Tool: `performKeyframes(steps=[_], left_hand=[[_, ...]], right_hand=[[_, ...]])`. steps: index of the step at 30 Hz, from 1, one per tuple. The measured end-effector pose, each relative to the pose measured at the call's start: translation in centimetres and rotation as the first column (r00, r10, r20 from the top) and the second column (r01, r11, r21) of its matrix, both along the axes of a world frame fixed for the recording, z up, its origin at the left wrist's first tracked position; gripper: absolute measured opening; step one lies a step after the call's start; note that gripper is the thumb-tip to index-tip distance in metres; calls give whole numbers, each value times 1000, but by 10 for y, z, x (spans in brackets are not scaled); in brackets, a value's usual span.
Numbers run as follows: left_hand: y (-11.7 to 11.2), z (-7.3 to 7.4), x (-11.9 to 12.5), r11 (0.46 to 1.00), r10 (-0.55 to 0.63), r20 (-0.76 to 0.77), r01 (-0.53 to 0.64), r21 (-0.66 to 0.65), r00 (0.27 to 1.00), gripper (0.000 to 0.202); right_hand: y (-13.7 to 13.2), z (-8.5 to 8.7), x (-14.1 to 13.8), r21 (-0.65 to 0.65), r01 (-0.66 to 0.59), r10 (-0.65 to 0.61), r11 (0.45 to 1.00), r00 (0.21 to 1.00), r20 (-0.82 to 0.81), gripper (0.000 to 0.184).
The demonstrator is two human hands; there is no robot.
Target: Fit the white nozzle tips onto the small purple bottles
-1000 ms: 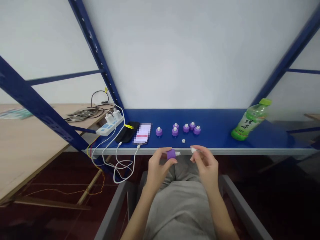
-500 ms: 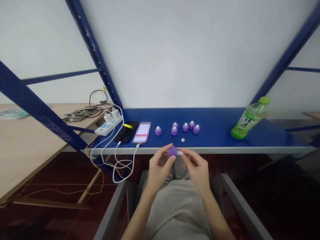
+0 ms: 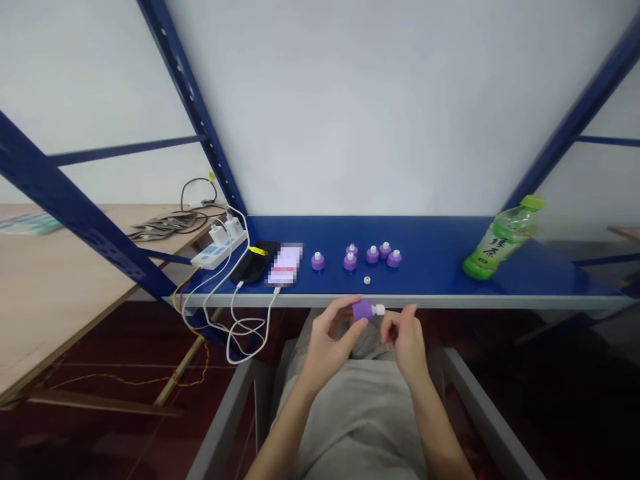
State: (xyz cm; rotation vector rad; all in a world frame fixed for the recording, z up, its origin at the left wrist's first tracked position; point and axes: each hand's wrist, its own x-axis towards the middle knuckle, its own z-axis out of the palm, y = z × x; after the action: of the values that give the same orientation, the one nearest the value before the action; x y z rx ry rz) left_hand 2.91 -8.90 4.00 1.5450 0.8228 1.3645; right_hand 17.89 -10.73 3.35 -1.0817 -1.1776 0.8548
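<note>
My left hand (image 3: 333,340) pinches a purple bottle cap (image 3: 363,310) between thumb and fingers, just in front of the shelf's edge. The cap lies on its side, and its white spout (image 3: 379,310) points right. Close by on the right is my right hand (image 3: 406,337), apart from the spout. Its fingers are partly curled, one digit stands away from the others, and nothing shows in them. Beyond the hands, a small white spout piece (image 3: 367,280) lies on the blue shelf (image 3: 425,267). Several purple caps with white spouts stand behind it, one cap (image 3: 318,261) set off to the left.
A green tea bottle (image 3: 503,240) leans at the right. To the left lie a phone (image 3: 285,265), a black pouch (image 3: 255,262) and a power strip (image 3: 220,250) with white cables (image 3: 245,327) hanging over the edge. Blue posts (image 3: 200,120) rise at both sides.
My right hand has let go of the white spout and drawn back to the right. My left hand has moved slightly right with the purple cap, and the spout is now uncovered.
</note>
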Motion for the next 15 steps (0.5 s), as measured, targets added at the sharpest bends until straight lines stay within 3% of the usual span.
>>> performKeyframes(steps=[3, 8, 13, 15], left_hand=[[0, -2, 3, 998, 55, 18, -54, -33, 998, 34], [0, -2, 1, 994, 76, 2, -75, -79, 997, 34], [1, 0, -2, 998, 57, -24, -58, -31, 998, 33], [1, -2, -2, 998, 47, -38, -46, 34, 998, 33]], right_hand=[[-2, 0, 5, 28, -71, 71, 997, 997, -1, 73], [-3, 0, 9, 84, -7, 6, 996, 1000, 9, 23], [1, -5, 8, 77, -7, -3, 997, 992, 128, 25], [2, -8, 10, 52, 11, -19, 999, 987, 157, 43]])
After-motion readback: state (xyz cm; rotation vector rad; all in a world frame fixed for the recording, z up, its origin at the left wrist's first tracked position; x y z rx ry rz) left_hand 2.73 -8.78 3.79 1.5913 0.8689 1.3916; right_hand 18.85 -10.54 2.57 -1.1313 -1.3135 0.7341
